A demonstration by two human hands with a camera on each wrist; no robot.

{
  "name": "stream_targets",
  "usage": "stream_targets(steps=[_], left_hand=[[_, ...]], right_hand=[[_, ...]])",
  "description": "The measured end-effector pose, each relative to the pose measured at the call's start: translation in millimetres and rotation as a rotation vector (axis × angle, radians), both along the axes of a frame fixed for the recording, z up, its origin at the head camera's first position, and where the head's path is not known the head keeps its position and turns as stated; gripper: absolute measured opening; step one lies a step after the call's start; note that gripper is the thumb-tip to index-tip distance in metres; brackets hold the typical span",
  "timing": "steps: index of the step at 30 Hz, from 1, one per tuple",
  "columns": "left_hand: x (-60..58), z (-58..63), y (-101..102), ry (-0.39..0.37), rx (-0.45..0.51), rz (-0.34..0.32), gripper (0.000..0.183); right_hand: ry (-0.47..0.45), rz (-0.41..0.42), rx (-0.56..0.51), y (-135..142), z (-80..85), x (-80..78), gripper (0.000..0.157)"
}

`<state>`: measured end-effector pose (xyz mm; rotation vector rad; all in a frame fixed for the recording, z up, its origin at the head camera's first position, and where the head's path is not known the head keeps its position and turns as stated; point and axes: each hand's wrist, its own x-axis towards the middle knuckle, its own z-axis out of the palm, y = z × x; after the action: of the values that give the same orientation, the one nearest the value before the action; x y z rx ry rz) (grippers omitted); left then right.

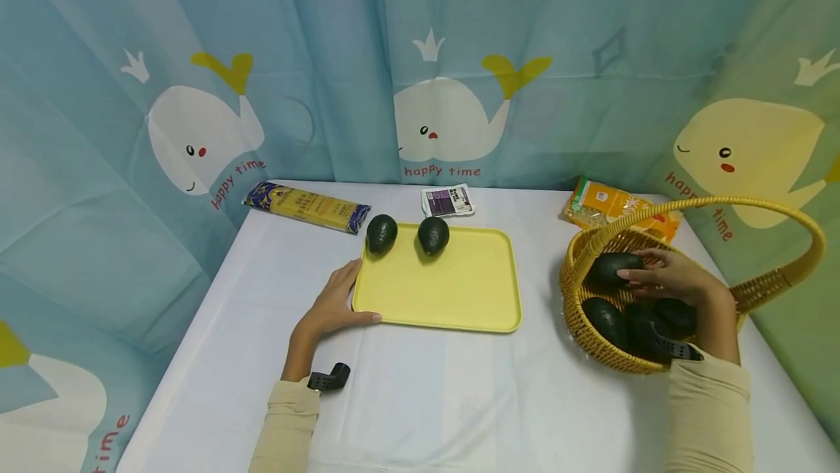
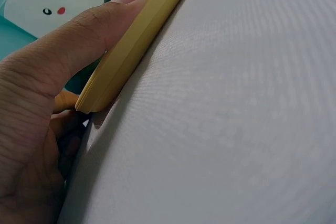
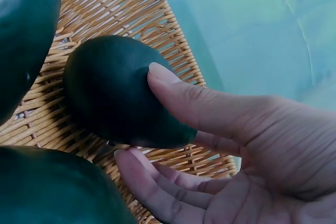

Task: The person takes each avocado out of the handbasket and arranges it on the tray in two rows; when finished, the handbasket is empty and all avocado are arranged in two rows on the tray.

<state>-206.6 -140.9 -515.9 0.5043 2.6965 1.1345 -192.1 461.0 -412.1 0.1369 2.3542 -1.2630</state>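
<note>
My right hand (image 1: 666,276) reaches into the wicker basket (image 1: 577,320) and holds a dark green avocado (image 1: 607,269). In the right wrist view the thumb lies over this avocado (image 3: 115,93), and the other fingers are at its lower side. More avocados (image 1: 605,318) lie beside it in the basket. My left hand (image 1: 335,302) rests against the near left corner of a yellow tray (image 1: 453,291), thumb along the front rim and fingers along the left side. On the tray's far edge lie two avocados, one at the left corner (image 1: 381,234) and another (image 1: 433,236) nearer the middle.
A long yellow and blue packet (image 1: 305,205) lies behind the tray at left. Behind the tray's middle is a small white and purple pouch (image 1: 448,201). An orange bag (image 1: 610,203) lies behind the basket, whose tall handle (image 1: 722,202) arches over the right side. Curtains enclose the white table.
</note>
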Motion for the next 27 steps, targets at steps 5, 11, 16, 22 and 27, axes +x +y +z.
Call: stream_targets(steps=[5, 11, 16, 22, 27], left_hand=[[-0.6, -2.7, 0.4, 0.003, -0.013, -0.002, 0.124], [0.3, -1.6, 0.2, -0.002, -0.016, -0.001, 0.124], [0.1, 1.7, 0.6, 0.005, -0.001, -0.002, 0.123], [0.3, 1.9, -0.2, 0.017, -0.002, -0.007, 0.123], [0.5, 1.0, -0.5, 0.014, 0.003, -0.003, 0.123]], right_hand=[[0.032, 0.043, 0.051, -2.2, -0.5, -0.2, 0.074], [0.048, 0.131, 0.099, -4.0, -3.2, -2.0, 0.066], [0.140, 0.211, 0.164, -5.6, -3.4, -4.8, 0.061], [0.218, 0.278, 0.211, -9.9, -4.0, -8.5, 0.057], [0.210, 0.280, 0.225, -13.4, -3.1, -7.9, 0.055]])
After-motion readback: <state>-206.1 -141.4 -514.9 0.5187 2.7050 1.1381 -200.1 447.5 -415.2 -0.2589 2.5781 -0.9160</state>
